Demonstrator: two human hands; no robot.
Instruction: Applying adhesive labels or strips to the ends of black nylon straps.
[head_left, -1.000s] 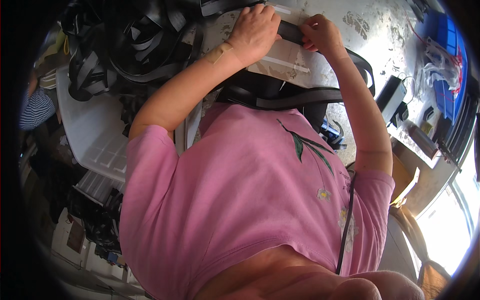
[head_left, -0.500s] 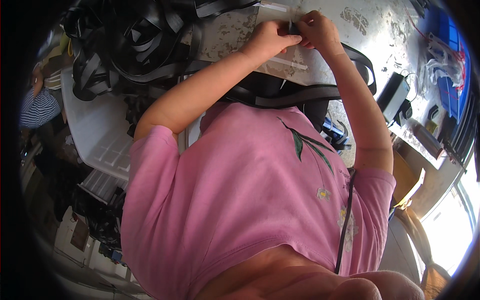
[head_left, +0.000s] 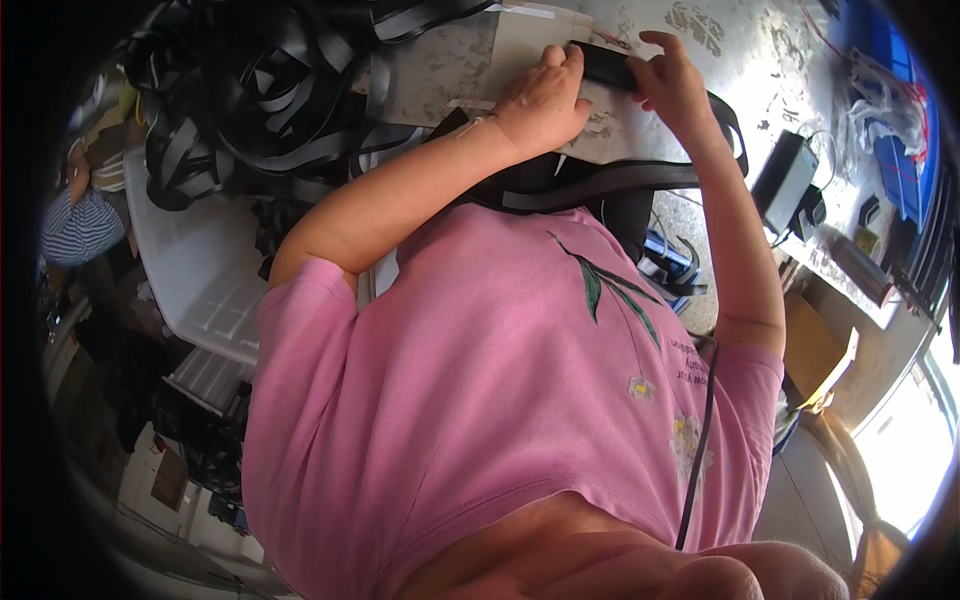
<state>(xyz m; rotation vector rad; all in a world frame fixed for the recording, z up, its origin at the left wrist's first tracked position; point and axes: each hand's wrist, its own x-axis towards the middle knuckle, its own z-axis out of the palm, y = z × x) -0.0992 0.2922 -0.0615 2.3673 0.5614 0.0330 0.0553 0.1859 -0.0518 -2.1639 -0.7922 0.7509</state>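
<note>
A flat black strap [head_left: 604,67] stretches between my hands over the worktable. My left hand [head_left: 545,105] lies palm down at the strap's left end. Its fingertips touch that end, and its thumb sticks out apart from the strap. At the right end, my right hand [head_left: 675,88] pinches the strap, with one finger lifted away. Beyond this hand a black band [head_left: 600,186] loops around and runs back along the table's near edge, in front of my pink shirt. Whether band and strap are one piece is hidden by my right hand.
A large tangle of black straps [head_left: 270,90] is heaped at the left of the worn metal table [head_left: 740,65]. A white plastic crate [head_left: 190,270] stands at the left. On the right are a black box with a cable [head_left: 786,172] and a blue bin [head_left: 897,180]. Another person's striped sleeve [head_left: 85,228] shows far left.
My hands have moved apart from their close pinch. The strap now lies flat between them. My left hand has turned palm down and its fingers have straightened.
</note>
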